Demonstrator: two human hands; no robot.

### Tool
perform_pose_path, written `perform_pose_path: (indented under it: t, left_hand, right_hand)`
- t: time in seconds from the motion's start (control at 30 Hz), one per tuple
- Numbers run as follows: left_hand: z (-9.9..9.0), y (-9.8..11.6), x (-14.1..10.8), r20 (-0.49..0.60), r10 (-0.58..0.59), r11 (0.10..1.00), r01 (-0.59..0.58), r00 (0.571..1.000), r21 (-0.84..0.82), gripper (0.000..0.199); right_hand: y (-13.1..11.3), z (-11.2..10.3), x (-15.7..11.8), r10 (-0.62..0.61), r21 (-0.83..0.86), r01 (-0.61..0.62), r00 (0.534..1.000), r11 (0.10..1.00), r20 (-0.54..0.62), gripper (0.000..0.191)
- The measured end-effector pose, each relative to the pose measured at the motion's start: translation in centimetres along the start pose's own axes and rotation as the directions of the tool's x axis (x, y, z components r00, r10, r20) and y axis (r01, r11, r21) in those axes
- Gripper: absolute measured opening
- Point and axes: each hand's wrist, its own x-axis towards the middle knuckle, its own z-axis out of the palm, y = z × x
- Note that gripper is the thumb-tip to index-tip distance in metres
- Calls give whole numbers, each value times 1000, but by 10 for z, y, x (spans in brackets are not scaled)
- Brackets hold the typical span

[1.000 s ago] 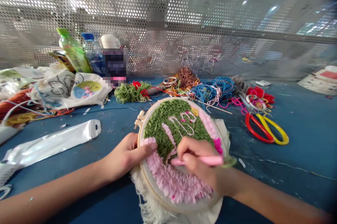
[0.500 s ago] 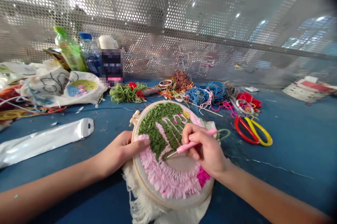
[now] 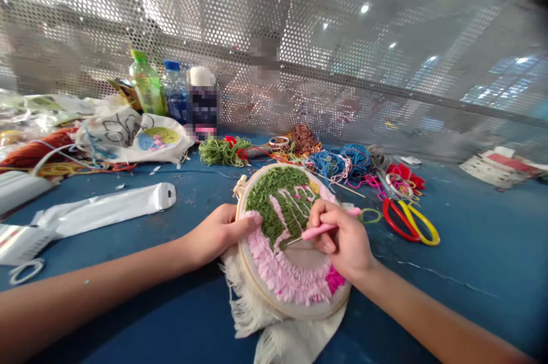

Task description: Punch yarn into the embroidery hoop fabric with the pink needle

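Observation:
A round wooden embroidery hoop lies on the table, holding cloth worked with green and pink yarn loops. A bare patch of fabric shows near its middle. My left hand grips the hoop's left side, with the thumb resting on the pink and green loops. My right hand is shut on a pink punch needle, whose thin metal tip points at the fabric. Fringed white cloth spreads beneath the hoop. Green yarn trails from the needle's far end.
Red-and-yellow scissors and several yarn bundles lie beyond the hoop on the blue table. To the left are a white foil pouch, a stitched cloth and bottles, before a perforated metal screen.
My right hand has risen from low on the hoop, and the needle now tilts with its tip on the fabric. The whole view has swung, shifting the table items.

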Motion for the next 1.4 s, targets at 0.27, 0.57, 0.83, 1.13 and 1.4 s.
perform_pose_path:
  t: [0.27,0.57,0.83,1.13,1.4]
  left_hand:
    - [1,0,-2,-13,9,999,-9,1000,53,44]
    - [0,0,-2,-29,27,994,-23,999,108,49]
    - [0,5,-2,3,-29,999,29,1000,33,44]
    - [1,7,-3,0,-33,999,33,999,33,45]
    - [1,6,-4,-3,-21,1000,21,1000,13,47]
  right_hand:
    - [-1,1,-4,-38,-118,50,994,992,101,16]
    - [1,12,-15,-40,-524,225,939,821,341,14]
    - [-7,-2,-1,-75,-26,76,996,997,37,15]
    - [-3,-4,-4,-131,-86,139,987,987,92,17]
    - [-9,0,-11,-3,-415,153,940,897,342,16]
